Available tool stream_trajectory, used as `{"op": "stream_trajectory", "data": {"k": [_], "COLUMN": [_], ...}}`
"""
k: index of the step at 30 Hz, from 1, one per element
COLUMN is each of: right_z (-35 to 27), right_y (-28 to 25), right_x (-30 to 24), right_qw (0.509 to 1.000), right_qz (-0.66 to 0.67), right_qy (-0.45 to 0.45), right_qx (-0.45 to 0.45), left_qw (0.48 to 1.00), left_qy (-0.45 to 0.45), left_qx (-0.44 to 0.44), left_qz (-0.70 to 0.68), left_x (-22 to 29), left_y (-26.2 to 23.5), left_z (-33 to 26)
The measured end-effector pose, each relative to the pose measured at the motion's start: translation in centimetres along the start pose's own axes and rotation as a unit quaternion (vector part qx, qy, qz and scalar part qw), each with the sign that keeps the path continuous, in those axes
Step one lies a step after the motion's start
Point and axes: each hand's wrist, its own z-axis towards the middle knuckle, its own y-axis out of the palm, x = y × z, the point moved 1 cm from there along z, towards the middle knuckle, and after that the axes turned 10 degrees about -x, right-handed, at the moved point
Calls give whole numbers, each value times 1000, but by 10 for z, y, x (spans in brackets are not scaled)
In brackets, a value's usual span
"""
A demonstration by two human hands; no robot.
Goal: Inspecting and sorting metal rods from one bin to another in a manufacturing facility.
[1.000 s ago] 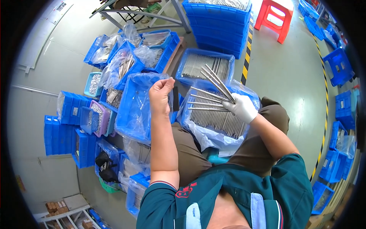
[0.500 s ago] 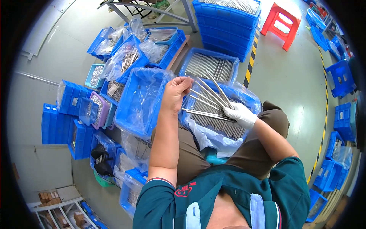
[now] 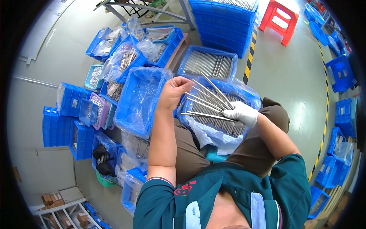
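Note:
My right hand [image 3: 241, 114], in a white glove, is closed round one end of several slim metal rods [image 3: 209, 100], which fan out toward the left. My bare left hand [image 3: 171, 93] is closed, thumb against fingers, right by the far tips of the fanned rods. Whether a rod end sits between those fingers is hidden. Beneath both hands, a blue crate [image 3: 254, 100] lined with clear plastic holds rows of similar rods and stands between my knees. White wrapping [image 3: 209, 138] hangs over its near side.
A lined blue crate [image 3: 119, 114] stands to the left. Beyond is another tray of rods [image 3: 207, 63], with stacked blue crates [image 3: 223, 28] behind. More bins [image 3: 80, 97] crowd the left. A red stool [image 3: 280, 21] stands at the far right past a striped floor line [image 3: 249, 57].
My left hand has shifted slightly down and left, its fingers still closed by the rod tips. The fan of rods in my right hand has moved only a little.

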Motion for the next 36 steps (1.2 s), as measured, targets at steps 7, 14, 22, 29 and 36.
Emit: {"op": "stream_trajectory", "data": {"k": [7, 14, 22, 29, 36], "right_z": [1, 2, 4, 4, 7], "right_y": [-1, -6, -3, -2, 1], "right_x": [2, 4, 4, 4, 7], "right_qw": [998, 999, 998, 989, 986], "right_qz": [50, -6, -42, -111, -120], "right_qy": [25, 42, 51, 59, 46], "right_qx": [-28, -4, 15, 72, 107], "left_qw": [992, 992, 998, 995, 999], "left_qy": [-83, 52, -4, 5, 29], "left_qx": [-43, 69, -2, -15, -34], "left_qz": [84, 87, 62, 95, 25], "left_x": [1, 20, 7, 9, -10], "left_y": [8, -16, -10, -4, 4], "left_z": [-6, -11, -9, -8, -6]}}
